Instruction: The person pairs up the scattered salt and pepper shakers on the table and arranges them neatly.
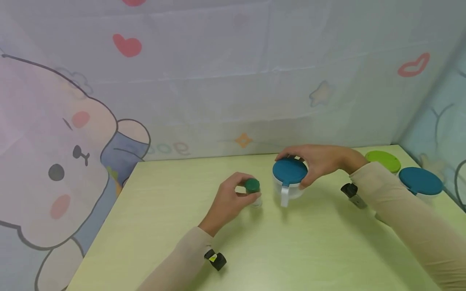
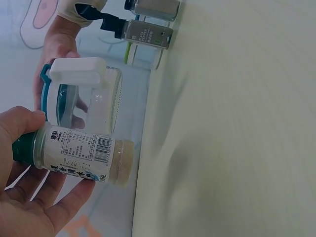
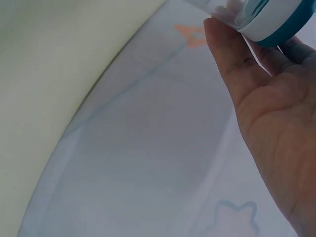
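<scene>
My left hand (image 1: pixel 231 198) pinches a small seasoning jar (image 2: pixel 81 153) between thumb and fingers. The jar has a green cap, a white printed label with a barcode, and pale contents near its base. To its right, my right hand (image 1: pixel 322 161) grips a clear canister (image 2: pixel 104 111) by its top rim, thumb on the near side and fingers round the far side. The canister has a blue lid (image 1: pixel 290 170) and a white handle (image 1: pixel 284 196) facing me. Both containers are upright, apart from each other and held above the table. Only the canister's lower edge shows in the right wrist view.
On the right of the table (image 1: pixel 174 242) stand a green-lidded container (image 1: pixel 384 161) and another blue-lidded one (image 1: pixel 420 182), partly behind my right sleeve. A bottle with a dark cap (image 2: pixel 148 34) stands near them. A printed cloth (image 1: pixel 225 93) hangs along the back edge.
</scene>
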Demonstrator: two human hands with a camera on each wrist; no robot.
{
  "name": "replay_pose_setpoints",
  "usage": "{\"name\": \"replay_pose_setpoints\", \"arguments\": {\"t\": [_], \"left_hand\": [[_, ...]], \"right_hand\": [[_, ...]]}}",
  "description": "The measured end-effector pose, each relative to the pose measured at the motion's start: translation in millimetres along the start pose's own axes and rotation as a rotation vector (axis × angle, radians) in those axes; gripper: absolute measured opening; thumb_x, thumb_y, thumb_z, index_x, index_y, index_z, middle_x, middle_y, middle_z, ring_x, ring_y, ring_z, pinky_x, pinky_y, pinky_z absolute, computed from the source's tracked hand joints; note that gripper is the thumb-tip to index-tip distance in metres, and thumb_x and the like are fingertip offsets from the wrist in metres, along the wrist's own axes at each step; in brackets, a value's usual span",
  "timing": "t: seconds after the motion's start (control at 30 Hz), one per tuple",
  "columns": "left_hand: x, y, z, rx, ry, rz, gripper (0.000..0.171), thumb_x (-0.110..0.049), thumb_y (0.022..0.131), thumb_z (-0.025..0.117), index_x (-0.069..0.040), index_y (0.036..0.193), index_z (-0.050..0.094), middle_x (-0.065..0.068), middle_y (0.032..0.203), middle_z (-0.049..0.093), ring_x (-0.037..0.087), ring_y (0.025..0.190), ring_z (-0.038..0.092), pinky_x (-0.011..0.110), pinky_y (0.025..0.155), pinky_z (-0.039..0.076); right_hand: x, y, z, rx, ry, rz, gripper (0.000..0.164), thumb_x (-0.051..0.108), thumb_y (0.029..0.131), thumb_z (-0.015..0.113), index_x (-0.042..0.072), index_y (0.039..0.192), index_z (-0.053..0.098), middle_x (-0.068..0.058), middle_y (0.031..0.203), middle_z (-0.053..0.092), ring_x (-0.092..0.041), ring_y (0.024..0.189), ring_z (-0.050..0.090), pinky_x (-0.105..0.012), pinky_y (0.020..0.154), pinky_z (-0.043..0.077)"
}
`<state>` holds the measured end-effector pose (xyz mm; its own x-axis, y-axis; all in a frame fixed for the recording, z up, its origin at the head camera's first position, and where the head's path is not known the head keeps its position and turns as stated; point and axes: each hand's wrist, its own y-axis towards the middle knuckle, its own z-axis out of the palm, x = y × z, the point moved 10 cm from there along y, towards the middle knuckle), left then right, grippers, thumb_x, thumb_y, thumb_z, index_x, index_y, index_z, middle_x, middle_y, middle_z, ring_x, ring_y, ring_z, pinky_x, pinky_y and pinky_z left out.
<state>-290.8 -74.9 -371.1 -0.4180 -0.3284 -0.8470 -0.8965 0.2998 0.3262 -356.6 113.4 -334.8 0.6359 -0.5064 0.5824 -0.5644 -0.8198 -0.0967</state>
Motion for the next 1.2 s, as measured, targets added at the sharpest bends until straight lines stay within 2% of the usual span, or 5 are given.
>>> {"name": "replay_pose_setpoints", "arguments": {"t": [0.27,0.47,0.77,0.97,1.2], "left_hand": [[8.7,-8.7,-9.4,-0.018,0.000,-0.072,0.033,-0.012,0.088,0.081,-0.017,0.118,0.066,-0.002,0.112,0.064,0.015,0.106,0.061,0.031,0.083,0.061],[10.7,-14.4,-17.1,-0.019,0.004,-0.103,0.033,-0.004,0.088,0.079,-0.011,0.116,0.065,0.002,0.110,0.064,0.018,0.105,0.061,0.032,0.084,0.061],[10.5,-21.2,-23.3,-0.018,-0.010,-0.061,0.032,-0.015,0.089,0.080,-0.018,0.117,0.065,-0.001,0.111,0.064,0.015,0.105,0.061,0.029,0.083,0.061],[12.8,-27.5,-24.9,-0.014,-0.010,-0.042,0.031,-0.015,0.089,0.080,-0.019,0.117,0.065,-0.001,0.111,0.064,0.017,0.104,0.062,0.028,0.081,0.061],[15.5,-33.6,-33.0,-0.040,-0.004,-0.045,0.032,-0.016,0.089,0.080,-0.020,0.117,0.065,-0.003,0.110,0.065,0.017,0.104,0.064,0.028,0.081,0.061]], "right_hand": [[8.5,11.7,10.6,0.018,0.012,-0.059,0.084,0.037,0.078,0.087,0.020,0.149,0.045,0.006,0.142,0.052,-0.019,0.125,0.051,-0.047,0.106,0.046],[13.1,18.6,16.6,0.016,0.015,-0.077,0.082,0.035,0.078,0.086,0.025,0.149,0.045,0.008,0.141,0.052,-0.018,0.126,0.051,-0.047,0.105,0.046],[16.0,26.4,23.4,-0.026,0.062,-0.108,0.080,0.033,0.077,0.087,0.028,0.147,0.048,0.007,0.139,0.053,-0.019,0.124,0.052,-0.047,0.104,0.048],[18.2,33.0,31.9,-0.032,0.099,-0.140,0.079,0.033,0.077,0.087,0.031,0.146,0.048,0.010,0.140,0.053,-0.017,0.125,0.052,-0.048,0.105,0.047],[22.0,40.7,37.4,-0.036,0.108,-0.177,0.079,0.031,0.076,0.088,0.028,0.145,0.049,0.010,0.137,0.053,-0.016,0.122,0.053,-0.046,0.103,0.048]]}}
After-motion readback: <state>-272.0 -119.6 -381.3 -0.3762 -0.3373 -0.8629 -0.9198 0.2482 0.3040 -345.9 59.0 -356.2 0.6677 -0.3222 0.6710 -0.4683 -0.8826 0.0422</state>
